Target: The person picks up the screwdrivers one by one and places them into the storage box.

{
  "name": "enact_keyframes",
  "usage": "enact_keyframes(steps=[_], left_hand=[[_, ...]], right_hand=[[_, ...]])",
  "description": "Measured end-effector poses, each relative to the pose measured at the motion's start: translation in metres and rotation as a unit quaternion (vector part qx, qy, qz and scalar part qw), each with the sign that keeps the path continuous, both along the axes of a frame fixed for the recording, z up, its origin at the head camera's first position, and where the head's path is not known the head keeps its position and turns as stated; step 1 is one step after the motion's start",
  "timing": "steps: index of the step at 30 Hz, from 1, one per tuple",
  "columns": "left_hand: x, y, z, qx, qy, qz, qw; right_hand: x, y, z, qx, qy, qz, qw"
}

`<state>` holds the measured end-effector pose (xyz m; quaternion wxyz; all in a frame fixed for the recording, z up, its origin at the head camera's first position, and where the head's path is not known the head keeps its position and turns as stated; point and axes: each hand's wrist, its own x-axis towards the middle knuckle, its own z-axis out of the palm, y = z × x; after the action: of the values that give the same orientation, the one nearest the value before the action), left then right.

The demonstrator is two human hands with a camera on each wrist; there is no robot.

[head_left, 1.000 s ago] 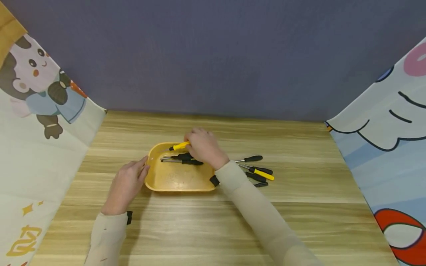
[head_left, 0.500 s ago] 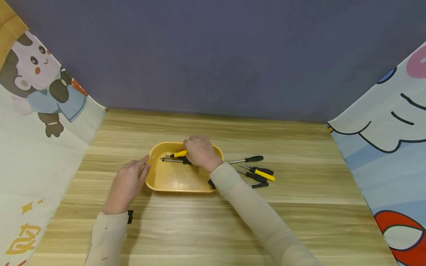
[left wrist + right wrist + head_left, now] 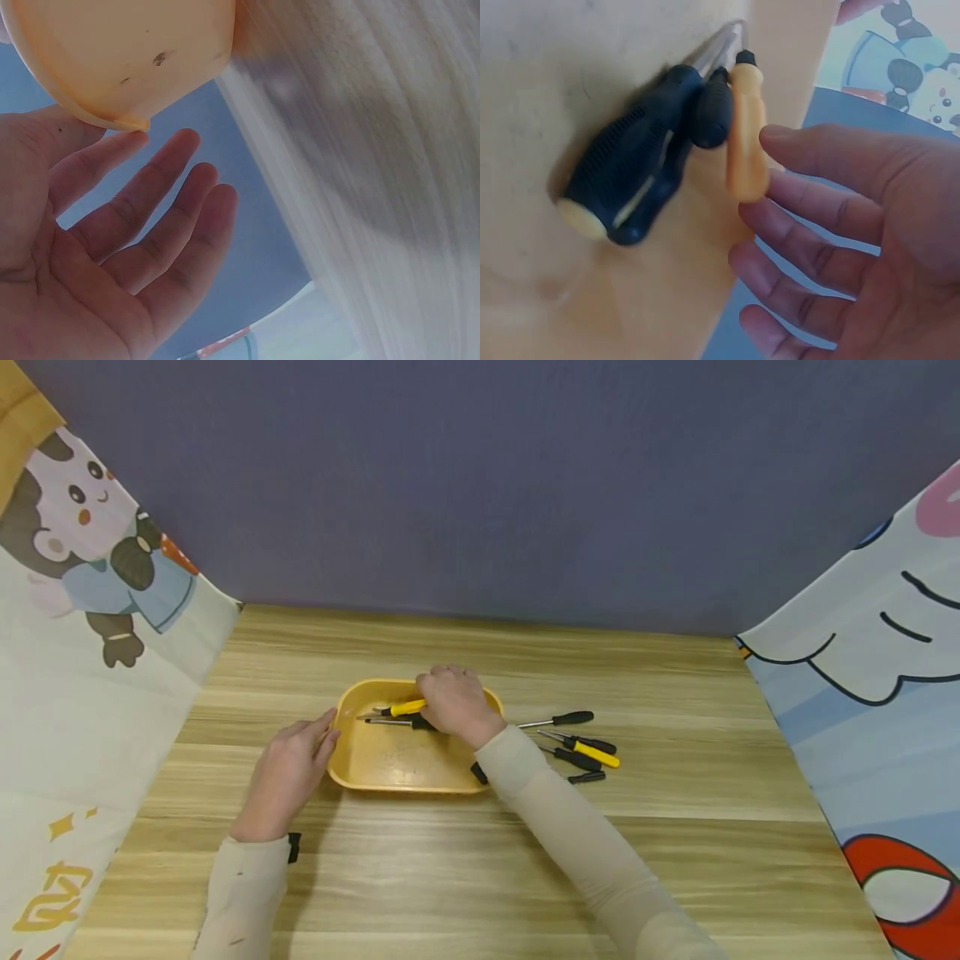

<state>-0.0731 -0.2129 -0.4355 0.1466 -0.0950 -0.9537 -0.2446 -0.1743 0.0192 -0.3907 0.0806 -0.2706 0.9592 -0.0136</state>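
Note:
My left hand (image 3: 281,777) pinches the left rim of a yellow plastic tray (image 3: 401,768) between thumb and index finger; its other fingers stand spread below the rim in the left wrist view. Inside the tray, my right hand (image 3: 459,706) is at a yellow-handled screwdriver (image 3: 746,135). The thumb and fingertips touch or lie right along that handle's edge, not wrapped round it. Close beside it in the tray lie several black-handled screwdrivers (image 3: 622,161), shafts pointing the same way. From the head view my right hand hides most of their handles.
On the wooden table (image 3: 675,860) right of the tray lies a loose group: a black screwdriver (image 3: 573,717), a yellow-handled one (image 3: 596,754) and several more black ones, partly crossing. A dark wall (image 3: 480,493) stands behind, with printed cloth panels at both sides.
My right hand lowered the yellow-handled screwdriver into the tray beside the black ones, then its fingers eased slightly off the handle. My left hand stayed on the rim.

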Motion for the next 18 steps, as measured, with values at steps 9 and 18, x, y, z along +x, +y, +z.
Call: enact_keyframes(steps=[9,18], left_hand=[[-0.001,0.000,-0.001,0.004,-0.005,0.000,1.0000],[-0.001,0.000,-0.002,0.001,-0.011,0.000,0.9999]], right_hand=[[0.005,0.024,0.020,-0.053,0.003,-0.007,0.999],[0.020,0.064,0.031,-0.093,0.008,-0.041,0.995]])
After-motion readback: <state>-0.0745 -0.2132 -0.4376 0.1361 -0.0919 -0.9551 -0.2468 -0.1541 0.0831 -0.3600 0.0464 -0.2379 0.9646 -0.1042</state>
